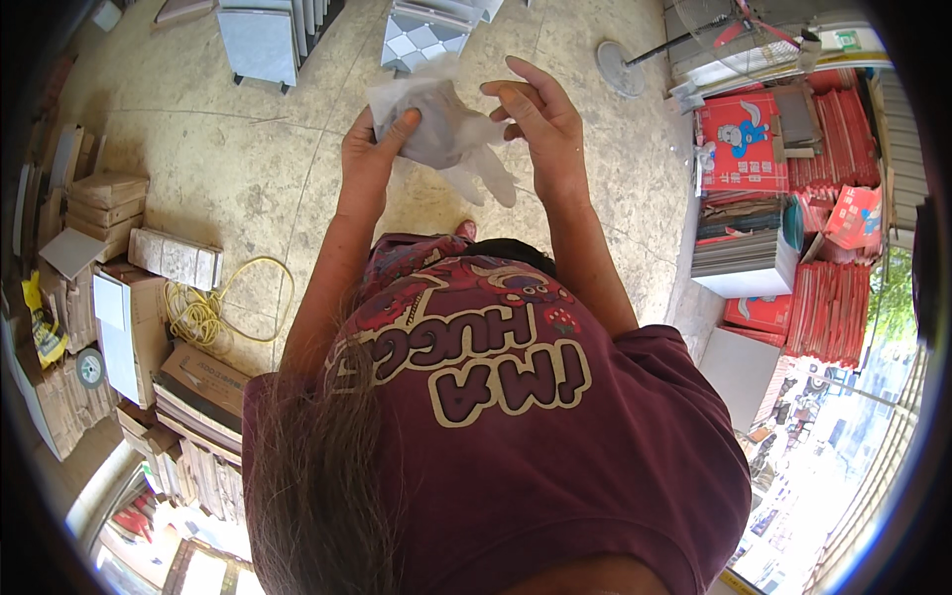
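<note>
My left hand [369,159] is closed on a thin, whitish, see-through glove [436,129], its thumb pressed over the near side. Loose glove fingers hang toward the lower right of the bunched material. Just right of the glove, my right hand [538,124] is raised with its index finger stretched and the other fingers loosely bent apart. Nothing shows gripped in it. The glove's edge comes close to those fingertips; whether they touch, I cannot tell. Both hands are held out in front of my body, above the floor.
Racks of tile panels [260,48] stand ahead. A fan's round base [620,69] is at the upper right. Red cartons [739,149] and stacked tiles line the right side. On the left are cardboard boxes [203,377] and a coiled yellow hose or cable [193,312] on the floor.
</note>
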Motion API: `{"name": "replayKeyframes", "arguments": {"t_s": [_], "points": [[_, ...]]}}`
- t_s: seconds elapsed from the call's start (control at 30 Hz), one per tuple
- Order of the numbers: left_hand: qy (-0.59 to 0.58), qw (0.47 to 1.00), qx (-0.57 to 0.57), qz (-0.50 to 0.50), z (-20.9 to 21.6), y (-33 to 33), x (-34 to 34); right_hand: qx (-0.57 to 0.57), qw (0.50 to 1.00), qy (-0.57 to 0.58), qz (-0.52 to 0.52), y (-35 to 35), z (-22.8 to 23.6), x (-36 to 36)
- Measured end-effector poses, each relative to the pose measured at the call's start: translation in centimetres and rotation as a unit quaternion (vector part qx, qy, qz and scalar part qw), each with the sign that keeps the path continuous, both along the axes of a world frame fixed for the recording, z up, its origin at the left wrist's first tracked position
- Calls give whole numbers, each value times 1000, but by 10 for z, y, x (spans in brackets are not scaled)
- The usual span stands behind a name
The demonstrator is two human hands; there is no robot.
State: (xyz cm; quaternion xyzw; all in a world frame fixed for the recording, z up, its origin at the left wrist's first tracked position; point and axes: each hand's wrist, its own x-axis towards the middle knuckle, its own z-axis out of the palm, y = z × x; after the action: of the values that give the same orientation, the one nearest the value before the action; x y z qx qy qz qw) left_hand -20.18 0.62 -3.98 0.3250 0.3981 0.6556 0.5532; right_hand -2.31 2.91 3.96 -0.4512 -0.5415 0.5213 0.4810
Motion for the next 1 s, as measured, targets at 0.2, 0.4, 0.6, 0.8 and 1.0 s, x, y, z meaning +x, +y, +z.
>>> {"name": "replayKeyframes", "arguments": {"t_s": [0.2, 0.4, 0.6, 0.8, 1.0], "points": [[-73, 997, -32, 12, -2, 3, -10, 37, 989, -129, 63, 5, -15, -6], [-52, 998, -33, -14, 1, 2, -14, -2, 974, -213, 83, 3, -32, -23], [-58, 997, -46, -34, 5, -3, -37, -12, 974, -197, 109, 4, -29, -44], [-61, 995, -75, 28, -3, -6, -61, -6, 963, -218, 157, 9, -32, -68], [-157, 976, -76, 130, -4, 6, -76, 40, 950, -224, 215, 36, -36, -84]]}}
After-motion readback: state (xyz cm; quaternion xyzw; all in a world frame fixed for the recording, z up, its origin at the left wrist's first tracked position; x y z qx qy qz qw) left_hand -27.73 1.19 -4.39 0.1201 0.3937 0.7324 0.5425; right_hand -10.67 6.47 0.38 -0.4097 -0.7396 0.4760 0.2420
